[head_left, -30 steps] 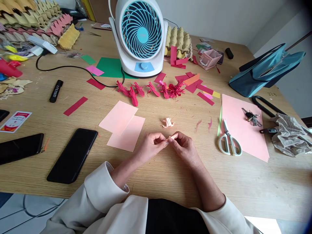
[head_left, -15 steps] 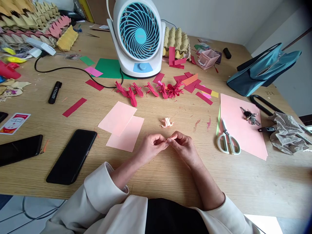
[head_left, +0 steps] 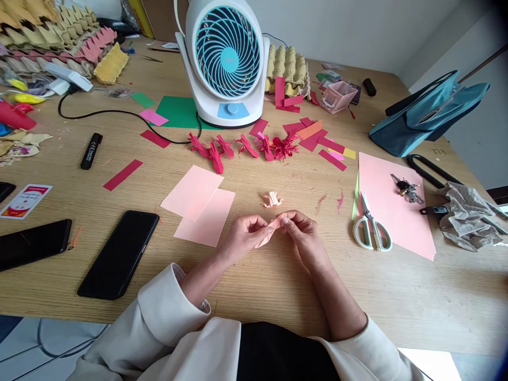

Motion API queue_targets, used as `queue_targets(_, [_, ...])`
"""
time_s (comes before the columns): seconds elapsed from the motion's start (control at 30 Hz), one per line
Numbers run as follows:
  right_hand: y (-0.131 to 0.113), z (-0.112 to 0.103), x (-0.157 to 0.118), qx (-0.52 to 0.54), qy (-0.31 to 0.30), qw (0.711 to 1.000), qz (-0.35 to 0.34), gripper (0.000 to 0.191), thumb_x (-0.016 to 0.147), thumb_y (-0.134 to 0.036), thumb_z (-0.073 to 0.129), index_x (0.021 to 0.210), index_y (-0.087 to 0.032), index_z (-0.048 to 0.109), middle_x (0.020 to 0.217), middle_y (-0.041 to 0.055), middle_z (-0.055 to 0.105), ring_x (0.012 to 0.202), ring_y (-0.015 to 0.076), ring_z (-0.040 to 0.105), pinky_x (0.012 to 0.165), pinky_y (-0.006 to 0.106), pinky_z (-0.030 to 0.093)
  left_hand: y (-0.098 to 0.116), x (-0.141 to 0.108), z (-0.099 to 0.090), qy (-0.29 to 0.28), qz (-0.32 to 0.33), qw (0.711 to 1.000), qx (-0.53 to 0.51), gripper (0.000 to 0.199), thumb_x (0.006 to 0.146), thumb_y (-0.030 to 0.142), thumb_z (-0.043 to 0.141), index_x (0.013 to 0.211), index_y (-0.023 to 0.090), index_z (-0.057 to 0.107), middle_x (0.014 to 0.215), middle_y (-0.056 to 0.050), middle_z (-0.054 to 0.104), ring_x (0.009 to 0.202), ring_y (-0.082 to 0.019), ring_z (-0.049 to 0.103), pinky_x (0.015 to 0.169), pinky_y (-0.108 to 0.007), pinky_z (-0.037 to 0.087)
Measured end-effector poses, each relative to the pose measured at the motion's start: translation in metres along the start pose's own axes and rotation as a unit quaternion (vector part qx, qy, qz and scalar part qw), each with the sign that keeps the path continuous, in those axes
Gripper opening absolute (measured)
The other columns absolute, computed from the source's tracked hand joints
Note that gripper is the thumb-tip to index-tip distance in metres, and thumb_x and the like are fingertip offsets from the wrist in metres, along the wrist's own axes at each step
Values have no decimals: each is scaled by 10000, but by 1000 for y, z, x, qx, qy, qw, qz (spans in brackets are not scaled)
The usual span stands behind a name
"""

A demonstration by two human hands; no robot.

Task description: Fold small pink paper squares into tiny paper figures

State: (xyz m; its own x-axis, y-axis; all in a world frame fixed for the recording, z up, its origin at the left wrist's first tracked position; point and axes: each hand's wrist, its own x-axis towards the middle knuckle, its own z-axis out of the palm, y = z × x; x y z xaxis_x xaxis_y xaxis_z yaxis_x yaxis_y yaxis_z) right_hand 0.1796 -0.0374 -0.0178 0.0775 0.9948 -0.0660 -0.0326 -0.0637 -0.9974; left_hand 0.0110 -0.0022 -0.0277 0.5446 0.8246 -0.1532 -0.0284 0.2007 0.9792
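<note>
Between my hands, over the table's near middle, is a small folded piece of pink paper. My left hand pinches its left part, with a pale pink flap showing below the fingertips. At its right end, the thumb and forefinger of my right hand are closed on it. Just beyond the fingers lies a small pale pink paper figure with creased, pointed parts. Two flat pink paper sheets overlap to the left of my left hand.
Several folded red paper pieces lie in a row before a white fan. White-handled scissors rest partly on a pink paper stack at right. A black phone lies at left. A blue bag stands far right.
My hands have moved slightly apart and turned, and more of the folded pink paper shows between and below the fingers. The things on the table have stayed in place.
</note>
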Motion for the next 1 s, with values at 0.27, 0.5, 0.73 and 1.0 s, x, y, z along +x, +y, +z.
queue_targets(0.27, [4,4,1,52,31,998,11,246,772,-417,763,751,-208,634,734,4,692,671,138,619,701,283,502,3,-2,3,60,55,991,109,313,850,455,657,793,146,651,630,24,541,586,-85,481,551,-210,368])
queue_targets(0.5, [7,7,-1,55,51,997,-27,227,789,-381,756,738,-220,604,792,19,715,770,166,673,765,308,523,11,-6,5,116,93,978,147,207,866,338,653,769,165,597,694,16,631,637,-93,583,581,-185,429])
queue_targets(0.73, [6,8,-6,-86,80,990,-74,229,859,-389,659,747,-212,566,737,16,645,659,144,582,642,281,473,2,-5,2,129,76,975,165,170,858,332,659,822,167,642,769,-17,715,710,-134,664,641,-215,482])
queue_targets(1.0, [-2,1,-7,-260,11,963,-66,115,879,-266,589,808,-186,629,756,10,595,624,122,499,588,255,400,6,-6,-1,102,90,951,277,153,886,310,630,819,172,630,746,7,682,652,-110,601,613,-208,426])
